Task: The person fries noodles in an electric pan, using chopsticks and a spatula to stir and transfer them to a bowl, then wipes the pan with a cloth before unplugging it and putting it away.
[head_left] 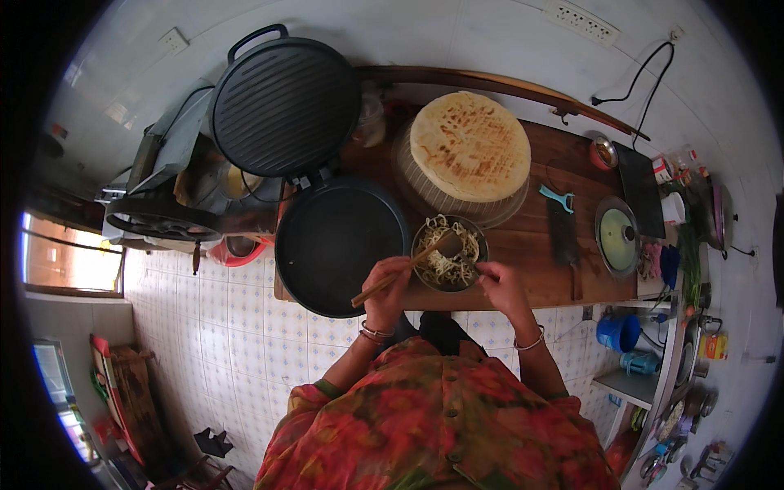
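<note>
My left hand [388,292] is closed around a pair of wooden chopsticks [383,288], whose far ends reach over a metal bowl [450,290]. Pale, sprout-like strands [444,269] fill the bowl. At the bowl's right rim, my right hand [499,285] grips a dark, thin handle; a dark rounded end, perhaps a spoon, shows above the food. Left of the bowl lies the lower plate of an electric griddle [343,245], bare, with its ridged lid [288,107] raised. Browned flatbreads [470,147] rest on a round rack [413,184] behind the bowl.
A cleaver [563,239] and a blue peeler [557,197] lie on the wooden table [527,269] at right. Beyond them stand a glass-lidded pot [617,239] and a small bowl of food [603,152]. A gas stove [162,217] is at far left.
</note>
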Available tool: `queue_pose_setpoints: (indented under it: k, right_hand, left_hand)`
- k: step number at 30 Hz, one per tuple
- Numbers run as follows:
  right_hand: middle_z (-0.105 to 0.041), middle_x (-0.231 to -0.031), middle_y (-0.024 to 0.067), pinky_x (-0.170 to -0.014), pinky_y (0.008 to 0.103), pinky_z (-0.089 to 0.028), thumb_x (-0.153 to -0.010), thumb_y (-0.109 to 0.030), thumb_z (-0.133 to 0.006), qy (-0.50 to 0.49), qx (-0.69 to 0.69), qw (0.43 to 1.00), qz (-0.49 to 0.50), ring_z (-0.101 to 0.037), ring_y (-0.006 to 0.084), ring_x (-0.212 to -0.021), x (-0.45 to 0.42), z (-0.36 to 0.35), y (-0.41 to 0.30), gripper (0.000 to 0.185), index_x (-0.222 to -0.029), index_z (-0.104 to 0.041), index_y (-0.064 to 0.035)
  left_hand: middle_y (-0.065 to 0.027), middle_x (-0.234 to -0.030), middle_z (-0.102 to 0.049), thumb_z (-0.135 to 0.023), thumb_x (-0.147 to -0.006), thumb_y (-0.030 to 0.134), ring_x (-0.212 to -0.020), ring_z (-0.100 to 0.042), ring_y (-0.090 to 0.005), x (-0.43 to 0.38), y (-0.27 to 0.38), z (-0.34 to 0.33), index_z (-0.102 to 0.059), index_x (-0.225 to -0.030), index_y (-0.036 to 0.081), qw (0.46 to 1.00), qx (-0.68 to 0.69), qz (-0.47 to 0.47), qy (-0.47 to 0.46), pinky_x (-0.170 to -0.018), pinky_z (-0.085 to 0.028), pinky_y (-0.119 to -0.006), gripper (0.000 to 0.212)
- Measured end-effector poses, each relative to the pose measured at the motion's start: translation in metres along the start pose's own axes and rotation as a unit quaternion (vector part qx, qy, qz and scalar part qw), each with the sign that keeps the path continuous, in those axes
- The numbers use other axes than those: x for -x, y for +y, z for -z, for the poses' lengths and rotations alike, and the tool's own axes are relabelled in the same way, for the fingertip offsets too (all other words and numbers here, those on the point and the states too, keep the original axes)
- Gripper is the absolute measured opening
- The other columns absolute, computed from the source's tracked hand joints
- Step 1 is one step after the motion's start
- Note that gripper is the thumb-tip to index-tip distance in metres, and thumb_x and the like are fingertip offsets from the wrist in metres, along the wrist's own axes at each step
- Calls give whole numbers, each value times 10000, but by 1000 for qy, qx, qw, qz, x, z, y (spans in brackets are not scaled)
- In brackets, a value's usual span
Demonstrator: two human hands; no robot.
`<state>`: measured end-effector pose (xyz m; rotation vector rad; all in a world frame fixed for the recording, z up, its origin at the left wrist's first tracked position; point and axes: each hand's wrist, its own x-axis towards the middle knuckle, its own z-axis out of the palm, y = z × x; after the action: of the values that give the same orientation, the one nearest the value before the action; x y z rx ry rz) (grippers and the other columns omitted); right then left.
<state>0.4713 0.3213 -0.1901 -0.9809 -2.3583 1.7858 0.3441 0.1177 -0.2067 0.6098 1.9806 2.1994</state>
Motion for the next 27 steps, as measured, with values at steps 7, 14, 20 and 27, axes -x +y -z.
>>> queue_pose_setpoints:
  k: [7, 14, 20, 27]
  right_hand:
    - [-620, -795, 56, -494, 207, -409, -866, -43, -531, -26, -117, 992, -37, -501, 58, -580, 11, 17, 14, 269, -1124, -564, 29]
    - [-560, -821, 69, -439, 151, -311, -886, -59, -517, -82, -410, 890, -181, -417, 35, -564, 26, 38, 19, 326, -1207, -476, -18]
    - [-526, -814, 56, -441, 156, -311, -908, -49, -493, -146, -616, 748, -199, -378, 46, -538, 19, 18, 33, 286, -1190, -499, -93]
    - [-532, -777, 32, -440, 171, -301, -899, -75, -515, -41, -426, 892, -142, -387, 40, -547, 21, -5, 14, 253, -1151, -490, -64]
  left_hand:
    - [-122, -978, -634, -634, -798, -51, -892, -608, -172, 2, -20, -16, -619, -878, 11, 996, -60, -37, -58, -769, -486, -267, 103]
    - [-120, -937, -661, -654, -773, -25, -864, -639, -219, -7, -28, -14, -646, -859, 28, 998, -31, -47, 7, -747, -505, -300, 101]
    - [-120, -955, -649, -652, -770, -48, -874, -630, -215, -7, -1, -20, -623, -868, 18, 985, -109, -105, -78, -748, -505, -292, 122]
    - [-109, -932, -656, -662, -743, -50, -845, -640, -245, -5, 12, -30, -621, -862, 33, 965, -150, -171, -130, -721, -512, -301, 150]
